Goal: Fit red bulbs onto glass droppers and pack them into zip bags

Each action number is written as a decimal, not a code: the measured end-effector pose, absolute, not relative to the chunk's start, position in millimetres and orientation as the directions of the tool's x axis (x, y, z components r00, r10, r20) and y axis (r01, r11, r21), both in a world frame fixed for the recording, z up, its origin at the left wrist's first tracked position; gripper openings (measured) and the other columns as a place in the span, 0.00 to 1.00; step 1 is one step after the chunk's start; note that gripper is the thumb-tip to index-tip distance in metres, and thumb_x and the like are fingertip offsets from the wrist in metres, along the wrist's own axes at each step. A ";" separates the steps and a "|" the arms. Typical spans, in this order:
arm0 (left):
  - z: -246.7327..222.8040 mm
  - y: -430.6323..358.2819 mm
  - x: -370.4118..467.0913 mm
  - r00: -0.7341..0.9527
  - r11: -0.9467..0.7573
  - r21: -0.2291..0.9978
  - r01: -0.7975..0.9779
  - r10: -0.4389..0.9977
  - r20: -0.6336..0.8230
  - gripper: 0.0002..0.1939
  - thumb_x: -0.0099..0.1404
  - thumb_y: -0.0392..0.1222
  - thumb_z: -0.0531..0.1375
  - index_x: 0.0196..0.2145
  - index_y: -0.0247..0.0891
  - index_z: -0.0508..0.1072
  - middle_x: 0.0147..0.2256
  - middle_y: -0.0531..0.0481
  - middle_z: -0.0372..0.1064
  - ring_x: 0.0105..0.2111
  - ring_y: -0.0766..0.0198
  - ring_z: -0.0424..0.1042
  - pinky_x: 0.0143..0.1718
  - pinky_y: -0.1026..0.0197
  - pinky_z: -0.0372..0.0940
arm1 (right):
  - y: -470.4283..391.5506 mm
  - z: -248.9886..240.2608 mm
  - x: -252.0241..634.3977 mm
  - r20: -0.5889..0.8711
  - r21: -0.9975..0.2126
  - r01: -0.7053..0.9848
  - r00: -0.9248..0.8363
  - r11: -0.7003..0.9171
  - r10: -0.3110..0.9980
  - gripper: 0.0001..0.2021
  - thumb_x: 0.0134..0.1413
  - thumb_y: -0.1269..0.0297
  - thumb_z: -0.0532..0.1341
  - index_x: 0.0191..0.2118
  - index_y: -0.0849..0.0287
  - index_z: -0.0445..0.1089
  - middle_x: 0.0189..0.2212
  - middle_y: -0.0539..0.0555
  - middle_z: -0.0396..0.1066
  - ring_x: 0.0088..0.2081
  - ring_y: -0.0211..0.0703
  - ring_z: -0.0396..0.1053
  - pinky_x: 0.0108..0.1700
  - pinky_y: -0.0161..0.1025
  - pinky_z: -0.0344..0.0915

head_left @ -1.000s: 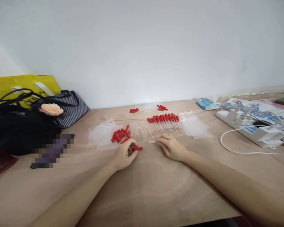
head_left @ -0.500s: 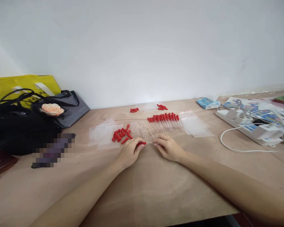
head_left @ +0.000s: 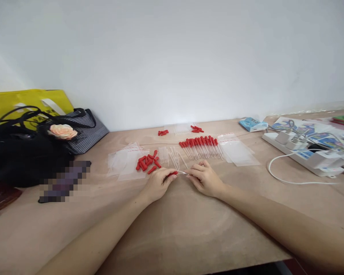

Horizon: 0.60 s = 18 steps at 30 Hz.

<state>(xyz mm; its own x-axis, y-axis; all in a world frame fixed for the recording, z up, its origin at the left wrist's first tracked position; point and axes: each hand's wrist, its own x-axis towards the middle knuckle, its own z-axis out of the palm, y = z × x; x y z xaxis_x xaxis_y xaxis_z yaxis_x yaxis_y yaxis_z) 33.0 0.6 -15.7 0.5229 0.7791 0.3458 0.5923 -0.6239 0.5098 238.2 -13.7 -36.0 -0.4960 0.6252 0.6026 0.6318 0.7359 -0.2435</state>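
Note:
My left hand (head_left: 159, 183) pinches a red rubber bulb (head_left: 173, 173) at the table's middle. Facing it, my right hand (head_left: 205, 178) is closed on a thin clear tube (head_left: 183, 173), whose left end meets the bulb's open end. Just behind my hands lie loose clear tubes (head_left: 174, 157). To their left is a pile of red bulbs (head_left: 145, 163), partly on clear zip bags (head_left: 126, 162). Behind my right hand a row of red-capped tubes (head_left: 200, 147) lies side by side, with more zip bags (head_left: 237, 151) at its right.
Near the wall lie two small groups of red bulbs (head_left: 163, 133) (head_left: 197, 129) around a clear bag. A white power strip (head_left: 304, 154) with cables and a blue packet (head_left: 252, 124) are at the right. Black (head_left: 25, 160), striped and yellow bags stand at the left.
The tube between my hands is tilted a little more, its left end higher. My right hand's fingers have shifted slightly, and the camera view has moved a little.

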 end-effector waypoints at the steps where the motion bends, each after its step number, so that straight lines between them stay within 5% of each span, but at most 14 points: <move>1: -15.6 0.8 33.2 0.518 -0.617 0.524 0.587 0.783 0.343 0.09 0.62 0.39 0.52 0.37 0.39 0.71 0.32 0.52 0.72 0.32 0.64 0.69 0.35 0.63 0.62 | -13.6 -36.5 237.8 0.603 -0.245 0.625 -0.501 0.741 0.621 0.10 0.56 0.69 0.51 0.40 0.60 0.68 0.28 0.52 0.69 0.32 0.37 0.63 0.40 0.40 0.52; 6: -15.8 0.4 34.0 0.497 -0.610 0.558 0.563 0.789 0.361 0.08 0.62 0.39 0.52 0.34 0.38 0.71 0.30 0.52 0.71 0.30 0.66 0.69 0.32 0.65 0.62 | -13.0 -38.1 236.1 0.598 -0.245 0.606 -0.520 0.757 0.610 0.10 0.56 0.69 0.51 0.40 0.61 0.68 0.27 0.52 0.68 0.30 0.37 0.63 0.39 0.39 0.51; 18: -11.0 -6.3 35.4 0.641 -0.754 0.353 0.553 0.657 0.397 0.10 0.63 0.39 0.51 0.30 0.38 0.70 0.26 0.51 0.70 0.28 0.64 0.66 0.35 0.60 0.58 | -11.0 -31.2 243.7 0.565 -0.098 0.598 -0.625 0.795 0.540 0.11 0.56 0.70 0.50 0.37 0.58 0.69 0.27 0.50 0.68 0.25 0.34 0.58 0.36 0.40 0.46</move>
